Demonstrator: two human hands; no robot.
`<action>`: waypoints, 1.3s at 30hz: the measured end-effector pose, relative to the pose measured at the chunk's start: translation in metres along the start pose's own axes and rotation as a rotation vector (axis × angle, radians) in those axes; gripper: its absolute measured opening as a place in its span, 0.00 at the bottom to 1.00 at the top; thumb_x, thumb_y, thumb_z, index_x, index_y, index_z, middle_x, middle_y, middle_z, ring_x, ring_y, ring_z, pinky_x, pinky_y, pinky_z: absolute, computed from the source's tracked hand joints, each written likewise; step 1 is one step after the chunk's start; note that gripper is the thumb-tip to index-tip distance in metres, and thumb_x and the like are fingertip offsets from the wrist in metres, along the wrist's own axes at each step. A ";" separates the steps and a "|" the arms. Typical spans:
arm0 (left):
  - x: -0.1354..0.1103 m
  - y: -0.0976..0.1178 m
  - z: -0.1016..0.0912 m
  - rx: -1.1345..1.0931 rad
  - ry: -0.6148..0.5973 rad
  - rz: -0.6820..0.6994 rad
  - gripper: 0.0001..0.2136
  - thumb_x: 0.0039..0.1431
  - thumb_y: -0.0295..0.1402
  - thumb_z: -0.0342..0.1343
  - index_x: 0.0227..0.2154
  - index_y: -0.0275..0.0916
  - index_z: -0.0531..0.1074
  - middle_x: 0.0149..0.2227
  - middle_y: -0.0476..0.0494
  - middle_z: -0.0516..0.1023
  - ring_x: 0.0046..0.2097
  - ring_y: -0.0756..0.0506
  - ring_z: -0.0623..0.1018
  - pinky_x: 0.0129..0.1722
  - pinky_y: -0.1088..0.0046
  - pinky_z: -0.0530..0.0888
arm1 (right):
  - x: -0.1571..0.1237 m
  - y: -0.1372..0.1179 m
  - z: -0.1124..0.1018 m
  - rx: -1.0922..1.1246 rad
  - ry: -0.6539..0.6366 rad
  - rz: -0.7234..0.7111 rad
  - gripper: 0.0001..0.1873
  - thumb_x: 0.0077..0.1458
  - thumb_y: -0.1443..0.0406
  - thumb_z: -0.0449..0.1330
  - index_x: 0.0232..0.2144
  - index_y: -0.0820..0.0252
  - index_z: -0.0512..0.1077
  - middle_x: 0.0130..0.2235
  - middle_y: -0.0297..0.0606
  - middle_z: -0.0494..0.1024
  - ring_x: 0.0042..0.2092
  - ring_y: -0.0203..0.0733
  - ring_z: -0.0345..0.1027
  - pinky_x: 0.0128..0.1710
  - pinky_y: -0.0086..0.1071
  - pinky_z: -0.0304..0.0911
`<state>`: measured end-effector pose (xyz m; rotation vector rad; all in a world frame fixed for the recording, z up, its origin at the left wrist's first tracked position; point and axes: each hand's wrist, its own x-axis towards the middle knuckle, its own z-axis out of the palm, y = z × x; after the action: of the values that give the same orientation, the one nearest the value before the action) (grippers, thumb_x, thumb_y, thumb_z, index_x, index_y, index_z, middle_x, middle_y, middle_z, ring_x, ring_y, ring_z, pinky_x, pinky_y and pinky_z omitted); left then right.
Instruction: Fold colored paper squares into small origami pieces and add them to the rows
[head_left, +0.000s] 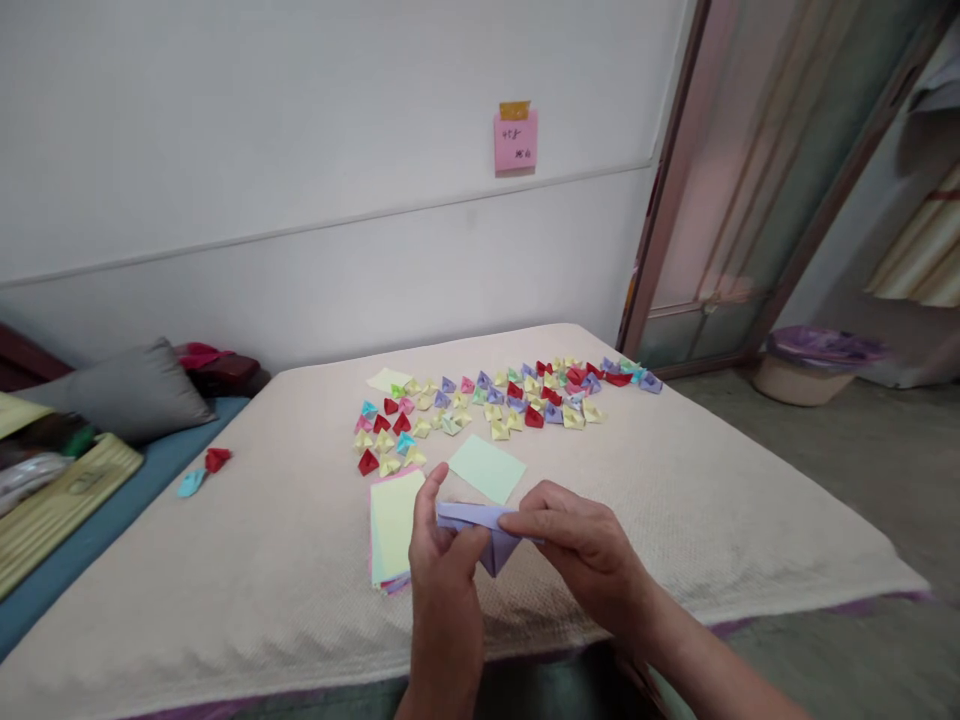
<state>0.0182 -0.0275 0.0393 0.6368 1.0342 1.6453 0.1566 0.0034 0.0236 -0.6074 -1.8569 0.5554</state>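
Lilac paper (480,520), partly folded into a flat strip with a point hanging below it, sits pinched between both hands just above the near edge of the desk (262,560). From my remote seat I see the left hand (442,570) gripping its left end, thumb raised along the fold and fingers (461,545) closed under it. The right hand (581,545) clamps the right end, its fingers (525,520) pressed flat on the upper edge. Both hands are closed on the sheet and the paper is lifted clear of the cloth.

Just left of the hands lies a stack of coloured sheets (394,525) with a pale yellow one on top. A loose pale green sheet (486,467) rests just beyond the hands. Farther back, a scatter of small folded pieces (487,405) in yellow, red, lilac, pink and blue spreads across the middle of the cream cloth, with a yellow sheet (388,379) at its far left corner. Well apart, near the left edge, lie a red piece (217,458) and a blue piece (191,483).

A grey cushion (131,393) leans at far left. A pink sticky note (515,140) hangs on the white wall, and a basin with a purple liner (814,362) stands on the floor at right.
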 end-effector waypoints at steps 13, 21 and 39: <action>-0.011 0.003 0.007 0.188 0.108 0.241 0.37 0.45 0.32 0.65 0.59 0.41 0.57 0.27 0.51 0.76 0.29 0.50 0.75 0.32 0.77 0.71 | 0.003 -0.007 -0.004 0.488 0.047 0.386 0.15 0.49 0.70 0.63 0.41 0.55 0.69 0.41 0.40 0.76 0.45 0.44 0.69 0.44 0.36 0.63; -0.021 -0.001 0.010 0.297 0.098 0.532 0.31 0.47 0.31 0.64 0.55 0.41 0.61 0.27 0.50 0.78 0.32 0.47 0.77 0.36 0.74 0.73 | 0.007 -0.007 -0.010 0.330 -0.033 0.357 0.11 0.52 0.60 0.63 0.37 0.59 0.77 0.36 0.40 0.78 0.39 0.42 0.71 0.41 0.34 0.65; -0.018 0.001 0.008 0.209 0.065 0.299 0.40 0.41 0.33 0.68 0.59 0.42 0.57 0.27 0.51 0.78 0.32 0.49 0.77 0.36 0.77 0.73 | 0.011 -0.010 -0.016 0.233 0.030 0.223 0.07 0.53 0.61 0.62 0.29 0.58 0.78 0.29 0.38 0.78 0.34 0.41 0.70 0.38 0.35 0.63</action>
<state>0.0301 -0.0422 0.0460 0.9177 1.2144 1.8387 0.1667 0.0046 0.0435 -0.6654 -1.6760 0.8908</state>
